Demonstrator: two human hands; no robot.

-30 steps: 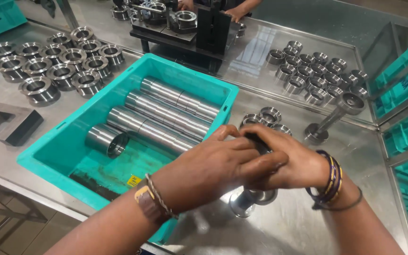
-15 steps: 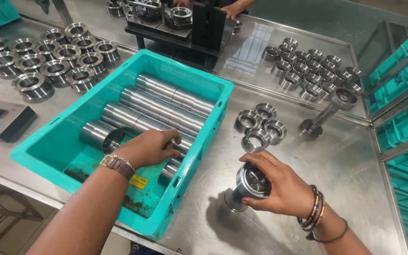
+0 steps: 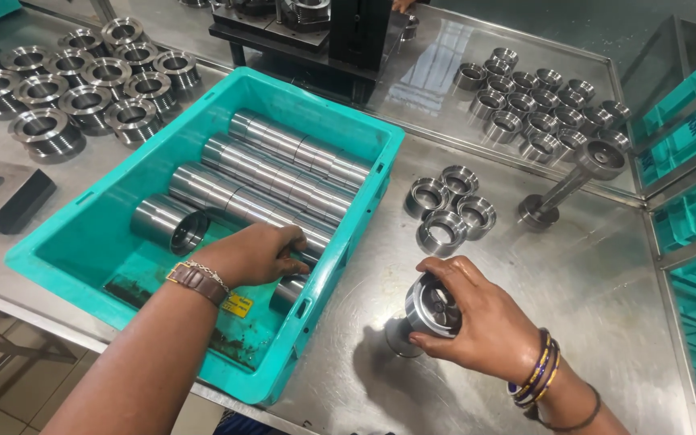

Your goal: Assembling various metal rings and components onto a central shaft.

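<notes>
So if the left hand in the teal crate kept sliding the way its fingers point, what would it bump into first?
Probably the crate's right wall. The left hand rests on a steel cylinder, fingers aimed at that wall, which looks very close, though depth is hard to judge.

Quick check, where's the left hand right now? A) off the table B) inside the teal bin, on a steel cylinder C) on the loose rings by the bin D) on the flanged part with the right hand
B: the left hand reaches into the teal bin, its grip closed over a steel cylinder near the bin's front wall, while the right hand alone holds the flanged part on the table.
</notes>
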